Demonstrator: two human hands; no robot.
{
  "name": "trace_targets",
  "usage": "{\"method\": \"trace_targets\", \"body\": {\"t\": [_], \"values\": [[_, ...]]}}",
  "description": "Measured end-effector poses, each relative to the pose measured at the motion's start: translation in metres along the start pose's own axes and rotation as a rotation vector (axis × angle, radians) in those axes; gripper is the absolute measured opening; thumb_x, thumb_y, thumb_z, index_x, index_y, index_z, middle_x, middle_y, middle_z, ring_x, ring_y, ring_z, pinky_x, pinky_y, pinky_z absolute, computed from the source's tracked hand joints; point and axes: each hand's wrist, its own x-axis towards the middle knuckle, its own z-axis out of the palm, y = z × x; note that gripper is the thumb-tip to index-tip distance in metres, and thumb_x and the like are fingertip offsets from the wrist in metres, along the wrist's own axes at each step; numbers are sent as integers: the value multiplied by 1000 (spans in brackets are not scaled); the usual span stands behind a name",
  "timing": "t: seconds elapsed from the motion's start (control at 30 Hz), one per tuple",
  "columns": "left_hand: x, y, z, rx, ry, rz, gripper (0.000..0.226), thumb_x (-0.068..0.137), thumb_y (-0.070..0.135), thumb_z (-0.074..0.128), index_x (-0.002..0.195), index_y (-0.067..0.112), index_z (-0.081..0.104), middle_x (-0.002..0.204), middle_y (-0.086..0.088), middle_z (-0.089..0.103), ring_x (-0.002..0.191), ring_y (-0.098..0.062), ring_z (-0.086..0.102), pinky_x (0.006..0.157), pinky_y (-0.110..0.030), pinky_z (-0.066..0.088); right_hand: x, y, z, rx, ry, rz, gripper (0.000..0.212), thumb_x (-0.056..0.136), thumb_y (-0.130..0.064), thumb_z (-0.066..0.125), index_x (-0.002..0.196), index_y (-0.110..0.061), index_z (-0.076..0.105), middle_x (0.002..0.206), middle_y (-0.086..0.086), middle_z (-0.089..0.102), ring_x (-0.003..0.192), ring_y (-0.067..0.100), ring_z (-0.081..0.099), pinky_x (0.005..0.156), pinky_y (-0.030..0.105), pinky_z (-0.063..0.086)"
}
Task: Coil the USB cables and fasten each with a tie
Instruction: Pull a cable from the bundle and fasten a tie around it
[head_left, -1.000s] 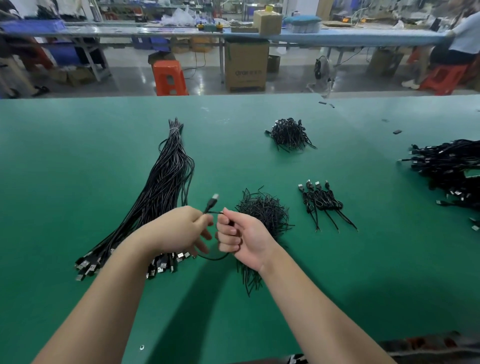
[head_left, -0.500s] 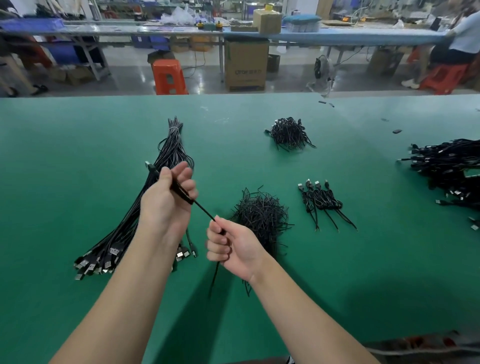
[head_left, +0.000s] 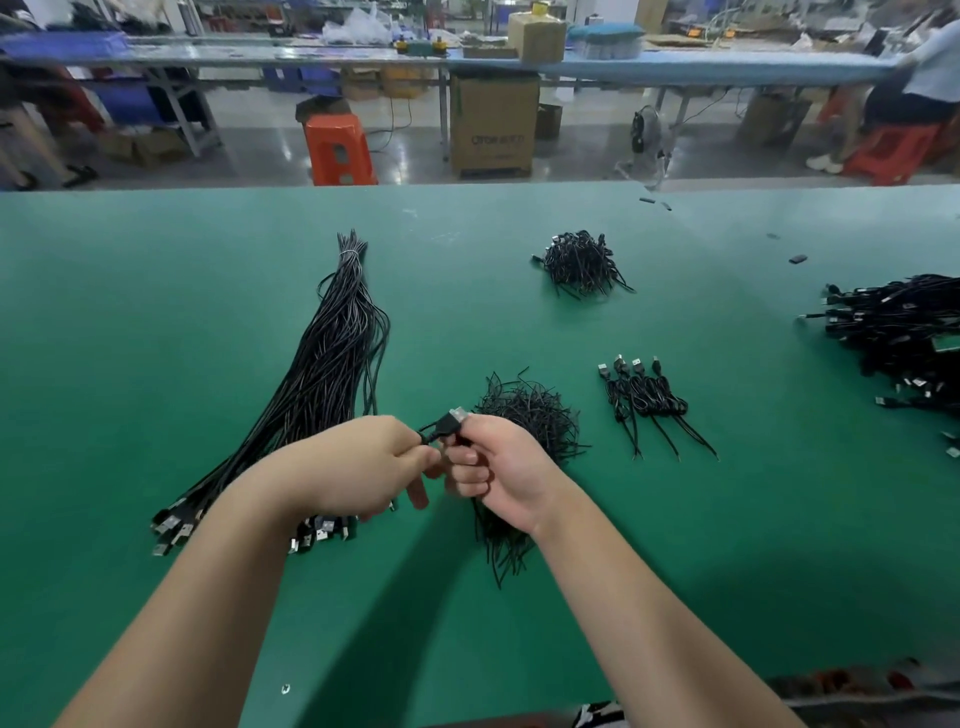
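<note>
Both my left hand (head_left: 358, 467) and right hand (head_left: 501, 470) pinch one black USB cable (head_left: 441, 425) together above the green table (head_left: 156, 291), plug pointing far-right.

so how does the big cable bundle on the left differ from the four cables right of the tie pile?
The long cable bundle lies straight and uncoiled, many cables bound near its far end; the four coiled cables are each gathered short, side by side. The bundle's USB plugs point toward the person; the coiled cables' plugs point away. Both are black USB cables lying on the green table.
</note>
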Motion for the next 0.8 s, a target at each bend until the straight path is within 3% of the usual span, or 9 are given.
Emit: {"method": "trace_targets", "body": {"t": [0.17,0.23,0.33,0.4,0.47,0.53,0.6,0.73,0.8], "values": [[8,-7,7,50,274,-49,36,104,42,40,94,21,68,68,8,74,50,1,58,47,-17,43,-5,-11,0,-144,-43,-65,30,102,-30,48,76,-20,58,59,-6,33,44,8,20,41,20,18],[12,-9,12,-4,322,-13,35,104,43,40,101,25,68,88,12,76,70,1,66,69,-25,55,-7,-13,2,-155,-49,-89,30,102,-31,48,76,-21,58,59,-6,33,45,8,20,41,19,19],[16,-15,15,-161,358,85,32,105,39,40,117,28,69,118,18,70,100,-1,66,97,-29,50,-10,-14,5,-182,-64,-121,30,103,-32,48,77,-21,59,59,-6,34,45,8,21,42,19,19],[18,-15,17,-302,392,149,30,106,34,40,112,28,69,127,25,63,110,4,63,101,-22,44,-12,-14,8,-189,-80,-133,29,104,-33,48,80,-21,59,59,-6,36,46,7,22,43,19,20],[21,-9,20,-589,438,221,29,108,28,37,120,25,64,127,17,65,113,3,63,103,-19,44,-13,-12,12,-190,-96,-147,29,104,-33,48,82,-20,60,60,-5,38,47,8,24,44,18,23],[26,-3,22,-908,535,233,34,109,24,34,126,11,61,121,-1,70,112,-11,68,99,-26,52,-15,-8,17,-252,-85,-138,29,104,-31,48,81,-20,61,60,-5,42,47,9,27,44,18,25],[29,4,18,-1185,622,195,38,110,23,30,116,2,61,110,-13,73,103,-22,72,88,-32,57,-16,-1,20,-376,-15,-126,30,105,-27,49,79,-20,62,60,-6,49,47,9,32,45,19,29],[28,11,6,-1583,647,138,39,110,27,28,101,5,59,83,-5,77,73,-13,74,56,-22,55,-18,11,21,-631,119,-148,30,106,-21,47,81,-16,63,62,-6,61,51,9,46,51,22,42],[26,12,5,-1676,621,146,34,109,26,34,94,8,59,73,-1,71,48,-7,55,44,-18,42,-20,14,19,-669,139,-174,30,106,-18,46,81,-16,62,65,-5,65,55,10,50,57,24,46]]}}
